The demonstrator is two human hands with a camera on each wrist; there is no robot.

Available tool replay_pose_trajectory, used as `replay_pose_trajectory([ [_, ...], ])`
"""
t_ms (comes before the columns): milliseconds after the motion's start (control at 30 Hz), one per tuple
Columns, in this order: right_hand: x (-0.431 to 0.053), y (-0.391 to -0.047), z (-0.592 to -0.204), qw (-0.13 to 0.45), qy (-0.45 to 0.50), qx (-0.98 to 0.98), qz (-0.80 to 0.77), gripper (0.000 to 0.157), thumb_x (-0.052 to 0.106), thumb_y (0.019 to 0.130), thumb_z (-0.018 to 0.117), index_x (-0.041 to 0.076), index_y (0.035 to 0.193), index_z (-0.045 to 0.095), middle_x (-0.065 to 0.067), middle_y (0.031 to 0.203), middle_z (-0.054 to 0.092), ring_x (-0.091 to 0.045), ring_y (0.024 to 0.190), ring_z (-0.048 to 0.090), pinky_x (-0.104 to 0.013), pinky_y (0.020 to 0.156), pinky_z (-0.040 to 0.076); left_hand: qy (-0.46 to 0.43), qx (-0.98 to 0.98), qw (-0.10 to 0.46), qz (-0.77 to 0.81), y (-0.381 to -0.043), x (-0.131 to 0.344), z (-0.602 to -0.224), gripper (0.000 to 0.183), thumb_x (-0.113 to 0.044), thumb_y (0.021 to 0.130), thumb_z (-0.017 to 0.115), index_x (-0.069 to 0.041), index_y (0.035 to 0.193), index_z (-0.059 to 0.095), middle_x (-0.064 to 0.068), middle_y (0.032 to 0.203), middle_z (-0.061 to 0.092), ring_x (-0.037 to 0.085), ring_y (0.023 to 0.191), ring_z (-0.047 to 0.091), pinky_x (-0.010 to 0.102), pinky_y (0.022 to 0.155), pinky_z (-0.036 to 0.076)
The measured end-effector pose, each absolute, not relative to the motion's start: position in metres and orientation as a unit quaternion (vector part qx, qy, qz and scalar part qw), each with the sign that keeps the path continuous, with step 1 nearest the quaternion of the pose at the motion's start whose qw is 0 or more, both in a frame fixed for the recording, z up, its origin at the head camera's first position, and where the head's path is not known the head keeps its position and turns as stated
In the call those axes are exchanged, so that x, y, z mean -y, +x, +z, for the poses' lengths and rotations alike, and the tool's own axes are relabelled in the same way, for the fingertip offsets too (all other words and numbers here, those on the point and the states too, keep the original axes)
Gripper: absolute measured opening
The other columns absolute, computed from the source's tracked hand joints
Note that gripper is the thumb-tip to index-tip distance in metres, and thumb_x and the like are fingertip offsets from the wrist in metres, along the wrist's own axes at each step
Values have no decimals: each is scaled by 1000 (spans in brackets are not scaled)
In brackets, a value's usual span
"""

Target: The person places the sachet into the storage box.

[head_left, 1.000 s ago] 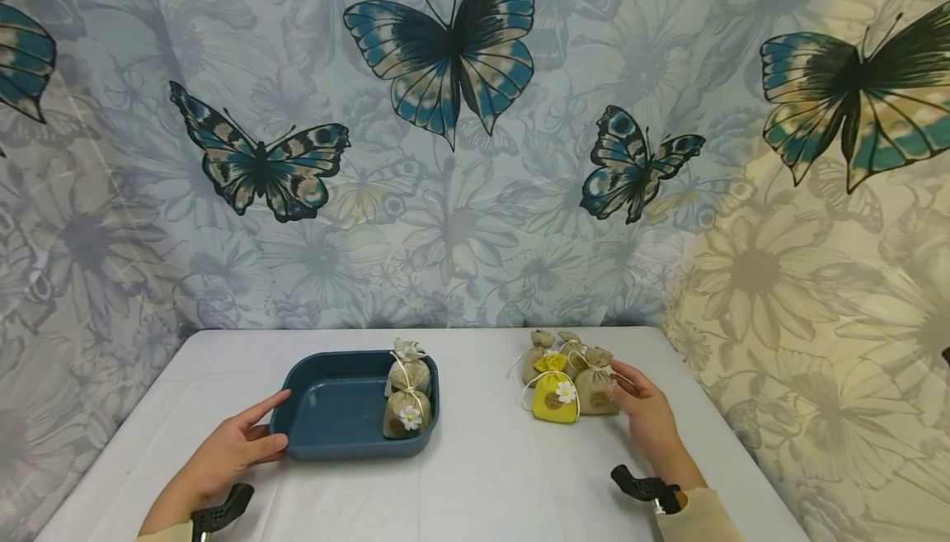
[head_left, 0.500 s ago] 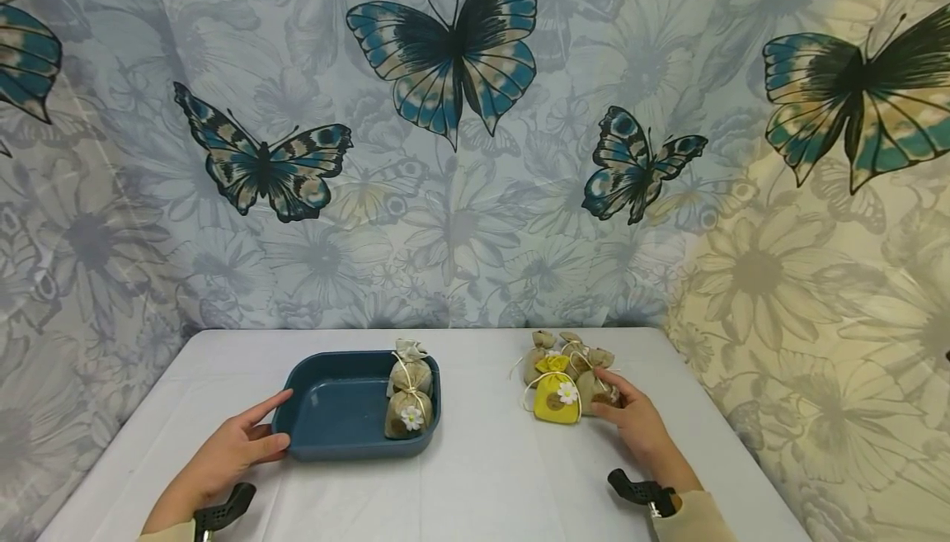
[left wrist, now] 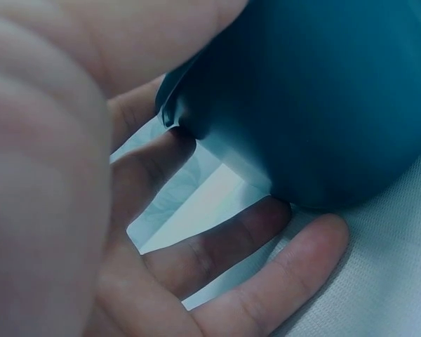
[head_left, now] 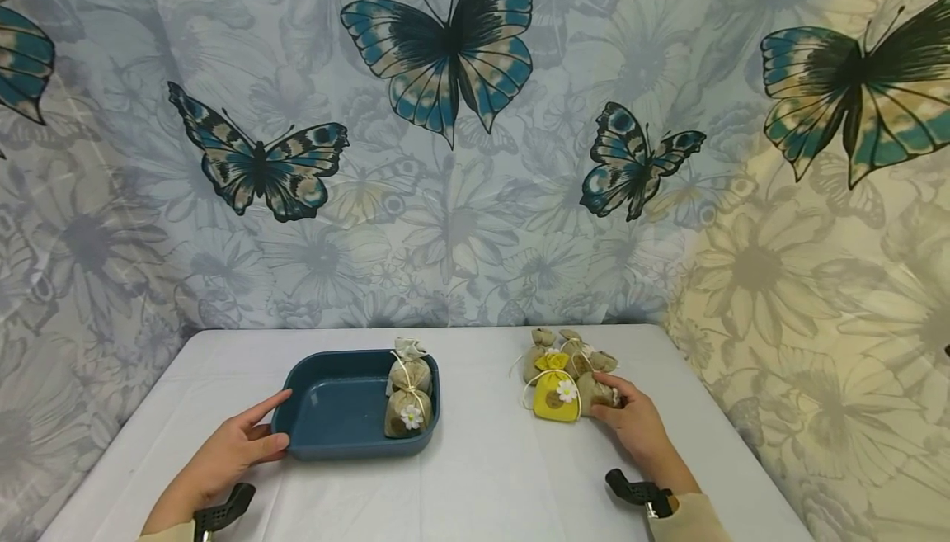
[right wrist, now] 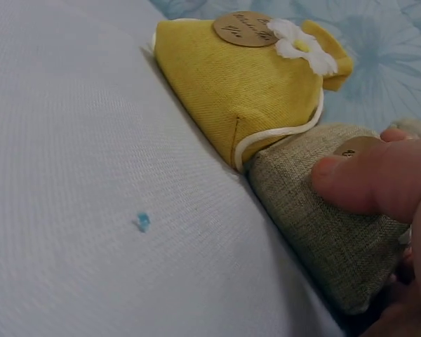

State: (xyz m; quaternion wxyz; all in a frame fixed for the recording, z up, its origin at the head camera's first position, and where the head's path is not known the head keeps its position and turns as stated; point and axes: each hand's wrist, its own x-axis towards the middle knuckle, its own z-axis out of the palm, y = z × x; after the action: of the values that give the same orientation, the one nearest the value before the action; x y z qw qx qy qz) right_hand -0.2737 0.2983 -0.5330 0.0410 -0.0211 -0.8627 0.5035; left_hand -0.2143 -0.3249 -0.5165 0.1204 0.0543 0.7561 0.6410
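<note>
My left hand [head_left: 230, 447] touches the left end of a blue tray [head_left: 326, 454], its fingers fairly straight against the outer wall. In the left wrist view, the fingers [left wrist: 217, 246] meet the tray's side [left wrist: 288, 105] and the white cloth. Inside the tray's right end lie two beige drawstring sachets [head_left: 408, 414], the nearer with a white flower. With thumb and fingers, my right hand [head_left: 634, 422] pinches another beige sachet [right wrist: 302, 186], partly hidden by the hand. Touching it on the left is a yellow sachet [head_left: 552, 400] with a white flower and round tag.
More beige sachets [head_left: 536, 354] stand behind the yellow one. A white cloth [head_left: 482, 476] covers the table, which ends at a butterfly-print backdrop [head_left: 460, 253]. A tiny blue speck [right wrist: 142, 222] lies on the cloth in the right wrist view.
My right hand has shifted left and taken hold of the beige sachet's body, and the sachet's tied top now leans to the right. The left hand and tray stay in place.
</note>
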Motion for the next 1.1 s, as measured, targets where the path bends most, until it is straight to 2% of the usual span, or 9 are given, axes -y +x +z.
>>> replay_pose_trajectory([
  [267,-300,-271,-536,64,-30,871,486,61,18,84,84,14,140,60,-19,149,44,-37,139,33,-54,111,31,49,-755,117,643,-214,323,-515,77,-11,97,67,-3,159,21,35,158,8,43,124,51,44,86,57],
  [367,-300,-271,-537,72,-32,872,483,63,23,83,85,15,140,60,-17,144,49,-32,123,45,-44,99,41,56,-754,118,644,-214,323,-514,77,-11,98,66,-3,159,19,37,157,9,40,122,54,44,86,56],
  [467,-300,-271,-537,80,-36,874,478,65,28,82,85,16,140,60,-14,139,52,-25,106,45,-32,85,41,61,-752,120,645,-213,322,-514,78,-11,98,66,-2,159,18,38,156,8,38,119,56,44,86,56],
  [600,-299,-269,-536,96,-45,869,483,66,32,82,85,16,140,60,-12,133,55,-21,103,46,-23,78,42,51,-754,120,643,-214,323,-514,78,-12,98,66,-3,159,20,36,157,9,38,120,55,43,86,56],
  [767,-300,-268,-537,118,-52,836,534,65,31,81,86,15,139,60,-11,117,58,-18,90,49,-22,68,46,46,-760,119,637,-214,325,-514,78,-12,97,68,-3,159,21,35,157,9,42,123,53,43,86,57],
  [900,-302,-269,-539,117,-62,780,612,65,25,86,82,11,143,55,-8,130,53,-10,97,54,-18,74,52,51,-761,119,636,-215,325,-514,76,-12,98,67,-4,159,21,33,159,8,44,124,50,44,86,56],
  [1000,-301,-270,-539,100,-59,734,669,67,19,89,79,8,147,49,-9,139,45,-10,104,55,-24,78,57,52,-760,118,637,-215,325,-514,76,-12,98,67,-3,159,21,32,159,8,44,124,51,44,86,56],
  [1100,-301,-272,-540,83,-42,705,703,68,15,90,78,5,149,44,-11,142,40,-11,107,56,-36,79,59,51,-759,118,638,-214,324,-514,77,-12,97,67,-3,159,21,33,158,9,44,123,51,44,86,57],
])
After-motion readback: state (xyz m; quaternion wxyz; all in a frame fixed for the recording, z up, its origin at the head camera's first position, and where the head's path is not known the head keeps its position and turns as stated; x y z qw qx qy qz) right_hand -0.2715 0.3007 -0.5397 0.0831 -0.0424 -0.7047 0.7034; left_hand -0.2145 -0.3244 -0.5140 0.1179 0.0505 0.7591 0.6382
